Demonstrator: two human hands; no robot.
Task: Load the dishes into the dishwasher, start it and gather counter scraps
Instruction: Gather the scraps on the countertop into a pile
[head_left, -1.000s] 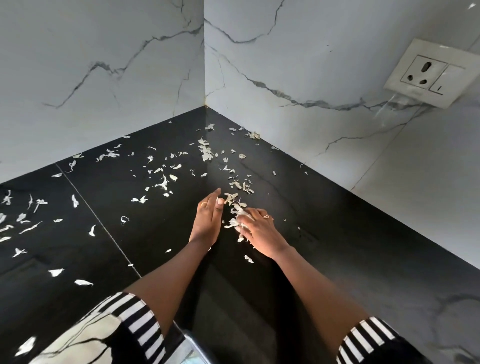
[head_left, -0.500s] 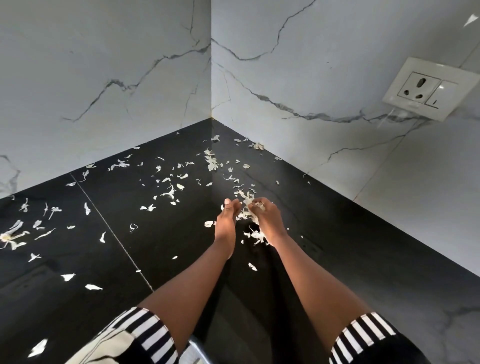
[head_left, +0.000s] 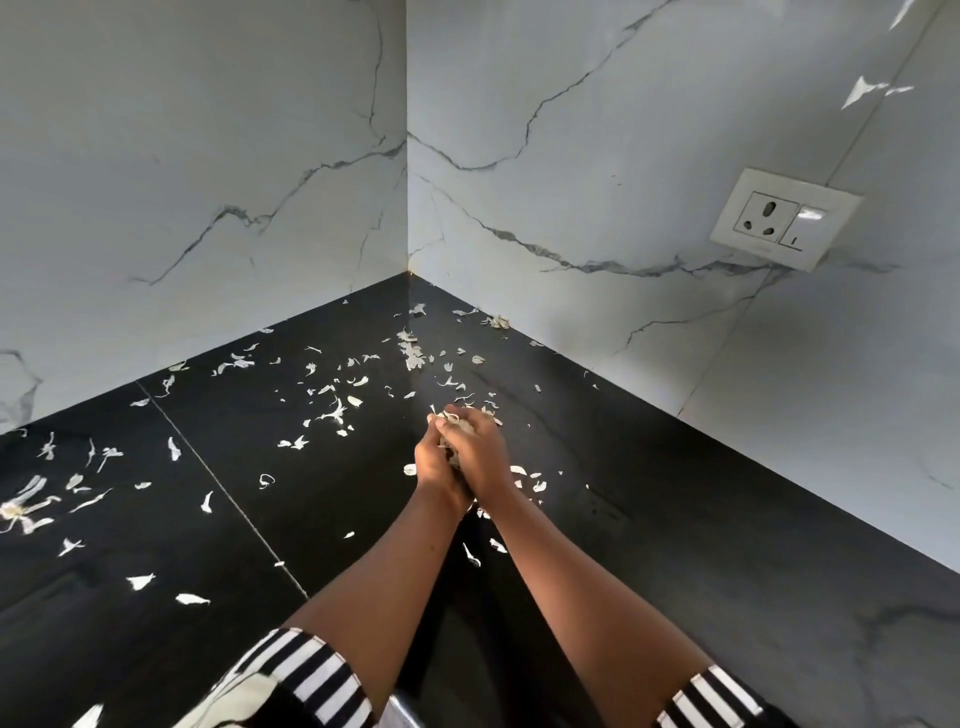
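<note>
Left grip: your left grip (head_left: 434, 465) curls round a bunch of pale, thin, dry peel scraps (head_left: 457, 428).
Right grip: your right grip (head_left: 483, 452) cups the same bunch from the other side, so I think nothing falls out.
Where the rest is: many more bits lie spread over the shiny black stone bench (head_left: 675, 519), right up to the wall corner.

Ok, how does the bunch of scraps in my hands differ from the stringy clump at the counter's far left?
The bunch of scraps is cupped between left hand and right hand; the stringy clump lies untouched on the counter. The bunch is packed; the clump splayed. Both are pale.
</note>
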